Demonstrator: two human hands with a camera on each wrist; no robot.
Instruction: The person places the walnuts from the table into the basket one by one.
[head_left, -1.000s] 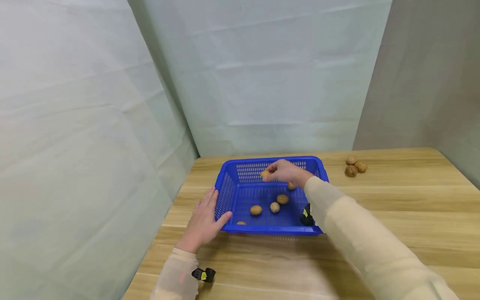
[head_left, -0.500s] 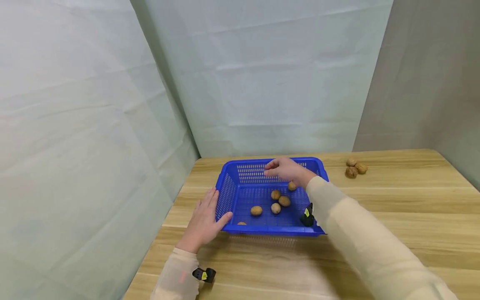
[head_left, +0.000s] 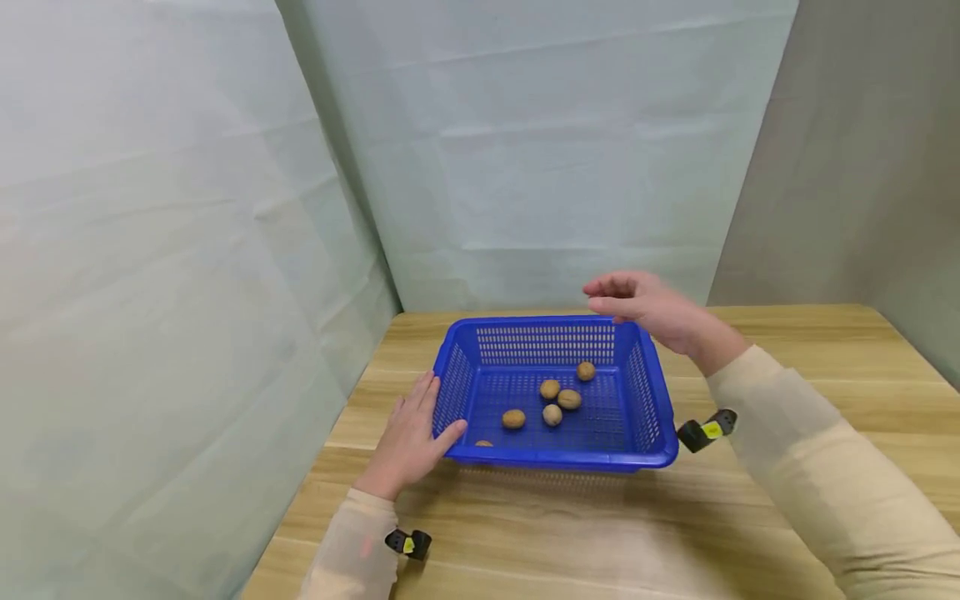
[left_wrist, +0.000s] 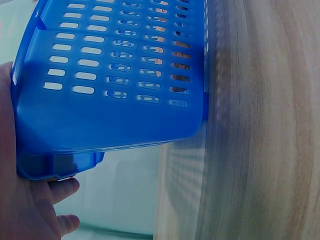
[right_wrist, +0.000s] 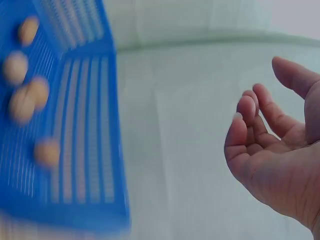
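A blue plastic basket (head_left: 570,457) with slotted walls stands on the wooden table. On its floor lie several walnuts (head_left: 569,400), one of them partly hidden behind the front rim. My left hand (head_left: 408,437) rests against the basket's near left corner, fingers straight along the side and thumb on the front rim. In the left wrist view that hand (left_wrist: 20,205) shows only in part, beside the slotted wall. Above the back right corner is my right hand (head_left: 652,308), fingers loosely bent. The right wrist view shows this hand (right_wrist: 275,145) with nothing in it.
The wooden table (head_left: 540,550) extends in front of the basket and to its right. Pale cloth walls (head_left: 555,150) rise behind and on the left. A small black camera (head_left: 707,431) sits at the right wrist, close to the basket's right rim.
My right hand let go of a walnut, which now lies among the others in the basket. It then moved right and up; hand and forearm now cover where walnuts lay on the table. Left hand stayed.
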